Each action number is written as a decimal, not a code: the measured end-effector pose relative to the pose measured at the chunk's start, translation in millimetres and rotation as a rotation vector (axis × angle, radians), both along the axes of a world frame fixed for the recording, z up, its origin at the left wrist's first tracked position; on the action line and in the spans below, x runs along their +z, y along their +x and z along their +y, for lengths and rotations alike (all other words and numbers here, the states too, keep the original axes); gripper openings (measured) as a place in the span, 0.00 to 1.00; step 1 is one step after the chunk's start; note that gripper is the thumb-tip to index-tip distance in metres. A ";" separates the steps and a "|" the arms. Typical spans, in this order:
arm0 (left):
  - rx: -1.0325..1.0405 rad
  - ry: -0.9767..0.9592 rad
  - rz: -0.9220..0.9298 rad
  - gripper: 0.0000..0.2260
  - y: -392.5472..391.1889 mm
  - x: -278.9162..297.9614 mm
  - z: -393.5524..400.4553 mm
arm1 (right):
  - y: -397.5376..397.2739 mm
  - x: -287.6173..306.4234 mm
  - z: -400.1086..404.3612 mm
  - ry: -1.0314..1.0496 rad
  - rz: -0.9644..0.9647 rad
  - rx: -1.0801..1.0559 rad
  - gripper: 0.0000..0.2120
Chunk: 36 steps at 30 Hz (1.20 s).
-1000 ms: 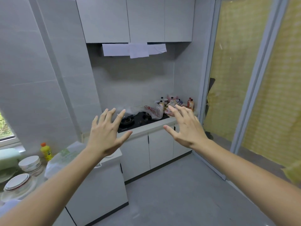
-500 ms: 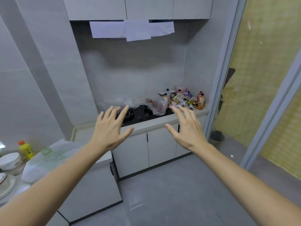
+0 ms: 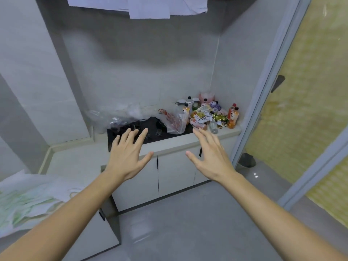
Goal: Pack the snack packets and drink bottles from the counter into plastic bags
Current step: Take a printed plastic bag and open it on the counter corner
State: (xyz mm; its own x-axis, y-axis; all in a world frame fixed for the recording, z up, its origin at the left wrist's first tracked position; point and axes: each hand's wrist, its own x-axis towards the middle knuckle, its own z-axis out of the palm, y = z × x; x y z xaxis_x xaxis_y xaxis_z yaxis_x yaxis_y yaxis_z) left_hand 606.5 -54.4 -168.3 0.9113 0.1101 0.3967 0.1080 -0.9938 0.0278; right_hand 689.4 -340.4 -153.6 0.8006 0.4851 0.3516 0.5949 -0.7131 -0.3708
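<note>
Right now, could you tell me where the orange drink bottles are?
In the head view, the orange drink bottles stand at the counter's far right end, beside the snack packets.

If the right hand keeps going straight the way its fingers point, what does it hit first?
Probably the clear bottle lying at the near edge of the snack pile, just past the right hand. Depth is unclear from one view.

Hanging papers (image 3: 148, 6) cut off by top edge. Stove (image 3: 150, 129) partly hidden behind left hand (image 3: 128, 157) and clear bags (image 3: 120, 115). Snack pile (image 3: 205, 115) labels too small to read. Bag at lower left (image 3: 28, 200) blurred, cropped.
</note>
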 end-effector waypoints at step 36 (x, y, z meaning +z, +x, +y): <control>0.282 -0.239 0.283 0.32 554.2 -138.5 125.8 | 639.3 -113.4 209.6 -0.165 0.261 0.276 0.35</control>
State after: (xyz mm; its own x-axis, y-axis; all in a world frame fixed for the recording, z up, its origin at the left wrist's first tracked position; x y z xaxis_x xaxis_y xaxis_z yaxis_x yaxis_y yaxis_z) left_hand 1160.7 71.3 -306.8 0.9015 0.4272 0.0696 0.4094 -0.8938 0.1830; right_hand 1328.7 -130.8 -266.9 0.6844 0.7271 0.0537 0.6735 -0.6024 -0.4284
